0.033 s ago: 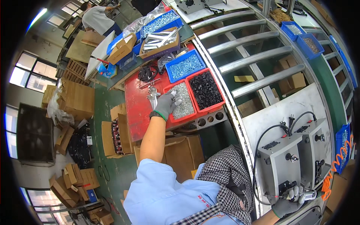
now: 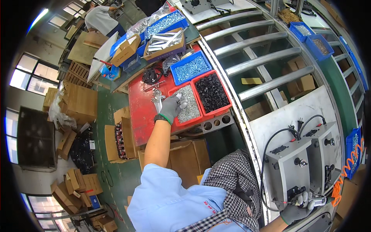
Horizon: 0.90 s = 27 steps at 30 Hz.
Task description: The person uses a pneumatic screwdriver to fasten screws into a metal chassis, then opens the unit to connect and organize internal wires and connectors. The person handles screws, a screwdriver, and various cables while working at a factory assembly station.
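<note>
My left hand, in a grey glove with a green cuff, reaches into a red bin of small silver screws. Its fingers are bent together over the screws; whatever they pinch is hidden. At the lower right, my gloved right hand is closed around a silver air screwdriver, whose thin bit points left. An orange coiled hose runs from the tool's rear. Just beyond the tool stand two grey metal housings with black cables and knobs.
Black clips fill another red bin; a blue bin holds bluish screws. Metal parts lie on the red table. A roller conveyor runs along the right. Cartons stand left. A person works far off.
</note>
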### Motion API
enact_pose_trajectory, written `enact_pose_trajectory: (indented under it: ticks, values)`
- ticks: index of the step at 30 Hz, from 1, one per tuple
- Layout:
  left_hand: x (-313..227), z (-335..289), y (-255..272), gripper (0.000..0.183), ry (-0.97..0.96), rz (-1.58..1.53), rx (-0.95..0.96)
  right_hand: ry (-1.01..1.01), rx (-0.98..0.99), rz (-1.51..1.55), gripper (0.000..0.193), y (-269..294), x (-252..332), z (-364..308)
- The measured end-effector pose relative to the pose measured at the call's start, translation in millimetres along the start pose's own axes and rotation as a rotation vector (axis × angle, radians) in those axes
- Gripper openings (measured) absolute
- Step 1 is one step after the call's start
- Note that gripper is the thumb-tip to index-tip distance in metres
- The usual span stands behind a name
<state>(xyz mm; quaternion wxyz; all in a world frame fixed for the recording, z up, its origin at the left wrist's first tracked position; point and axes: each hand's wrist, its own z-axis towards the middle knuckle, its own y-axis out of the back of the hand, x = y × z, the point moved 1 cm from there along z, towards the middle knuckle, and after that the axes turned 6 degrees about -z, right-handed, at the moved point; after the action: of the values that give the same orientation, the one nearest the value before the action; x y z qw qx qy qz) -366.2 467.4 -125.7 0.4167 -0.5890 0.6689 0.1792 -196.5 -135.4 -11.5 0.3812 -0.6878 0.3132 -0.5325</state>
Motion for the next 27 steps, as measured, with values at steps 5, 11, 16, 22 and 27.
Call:
enact_pose_trajectory:
  ticks: [5,11,16,22,27]
  values:
    - [-5,0,3,0.017,-0.023,-0.002,0.019,0.034,-0.083,-0.045,0.017,-11,-7,-6]
    - [2,1,-21,0.016,-0.049,-0.236,0.21,0.128,0.053,-0.059,0.033,-5,8,-17]
    - [59,-115,-141,0.034,0.119,-0.138,0.387,0.71,-0.293,-0.449,0.03,-62,16,-29]
    - [122,-294,-293,0.028,0.617,-0.065,1.018,0.922,-0.266,-0.632,0.032,-81,21,-62]
    - [168,-335,-309,0.033,0.891,0.275,1.167,0.983,-0.204,-0.631,0.036,-90,23,-90]
